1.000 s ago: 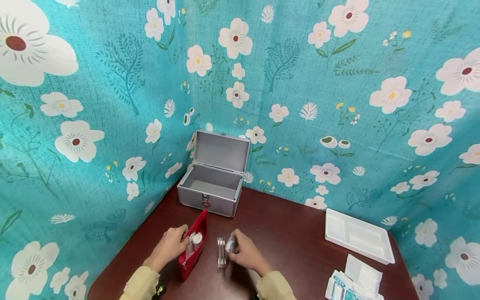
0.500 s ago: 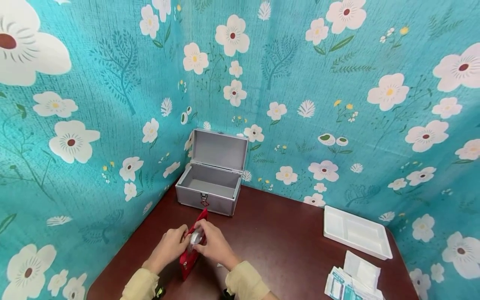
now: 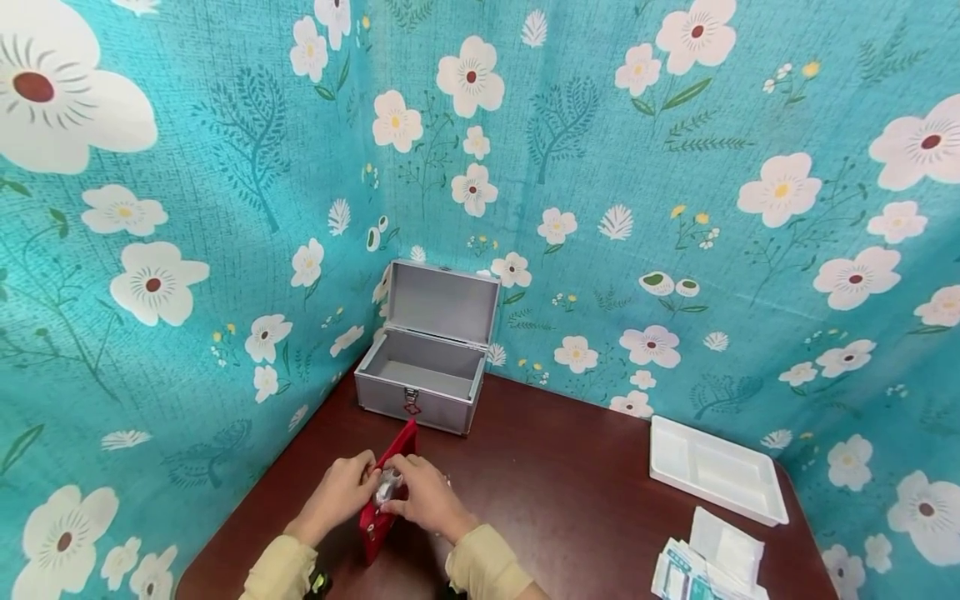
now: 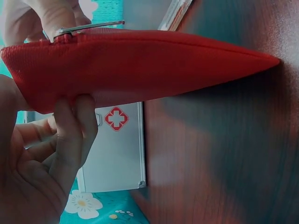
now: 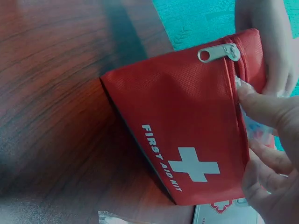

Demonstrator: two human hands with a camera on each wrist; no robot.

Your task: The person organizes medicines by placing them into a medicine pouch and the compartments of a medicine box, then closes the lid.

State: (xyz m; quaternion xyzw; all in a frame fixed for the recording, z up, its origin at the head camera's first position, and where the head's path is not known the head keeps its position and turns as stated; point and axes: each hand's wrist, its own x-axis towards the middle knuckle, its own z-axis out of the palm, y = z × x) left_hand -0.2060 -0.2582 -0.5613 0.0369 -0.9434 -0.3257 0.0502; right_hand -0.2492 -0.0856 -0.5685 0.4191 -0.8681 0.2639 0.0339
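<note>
Both hands at the mouth of the red FIRST AID KIT pouch

My left hand is clamped on the red FIRST AID KIT pouch, gripping its left side up by the opening. The pouch is mouth-up, bottom edge down at the tabletop; resting or lifted, can't tell. My right hand is at the pouch's right side, thumb and fingers closed round a clear plastic packet sitting in the mouth. Contents of packet: unclear. Zipper pull hangs at the near end of the unzipped edge.

Slim clear packet lies on the table just right of the pouch, mostly hidden by my right hand in the head view.

Edges: floral cloth along the left and far sides, table's left edge beyond my left hand. Silver first-aid box, lid up, stands just past the pouch's far end, so tight there. Widest stretch of tabletop is to the right, up to the white divided tray far right and white-and-teal packets near right.
</note>
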